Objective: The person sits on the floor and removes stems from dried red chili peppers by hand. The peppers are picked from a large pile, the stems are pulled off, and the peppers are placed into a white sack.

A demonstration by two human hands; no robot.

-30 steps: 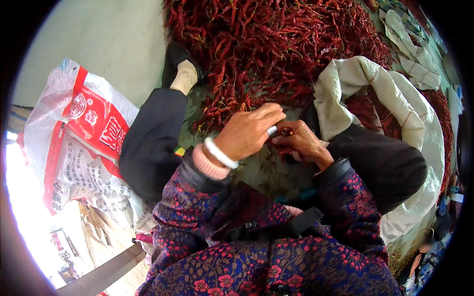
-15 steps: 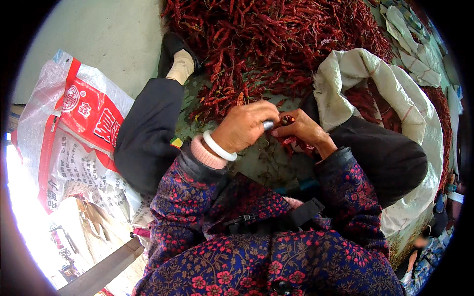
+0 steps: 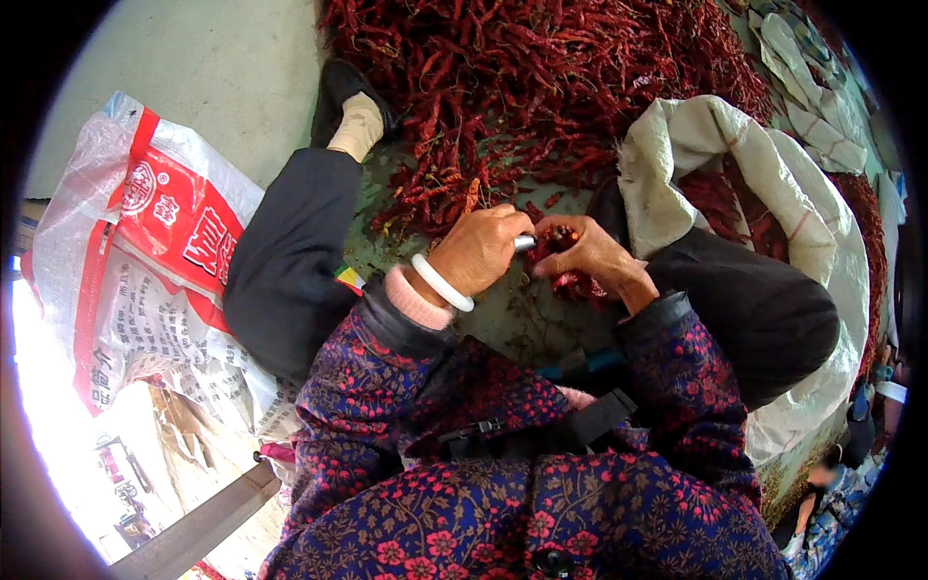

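Observation:
My right hand point(image 3: 594, 259) is closed round a bunch of dried red chili peppers point(image 3: 558, 235), whose stem ends show at the top of the grip. More red pods hang out below its palm. Just to the left, my left hand point(image 3: 477, 253) has its fingers curled together, with a white bangle point(image 3: 442, 284) round the wrist. A short silvery metal piece point(image 3: 524, 243) shows at its thumb, pointing toward the bunch; whether it is worn or held cannot be made out. Beyond both hands spreads a large heap of dried red chilies point(image 3: 541, 77).
At my right leg stands an open white woven sack point(image 3: 822, 232) with red chilies inside. A red and white printed sack point(image 3: 179, 227) lies by my left leg. A metal bar point(image 3: 198, 522) is at lower left. Another person's patterned sleeve point(image 3: 833, 527) shows at lower right.
My left hand has shifted slightly, and its fingers sit lower beside the bunch. The right hand's grip has turned a little, so more of the chilies' stem ends show.

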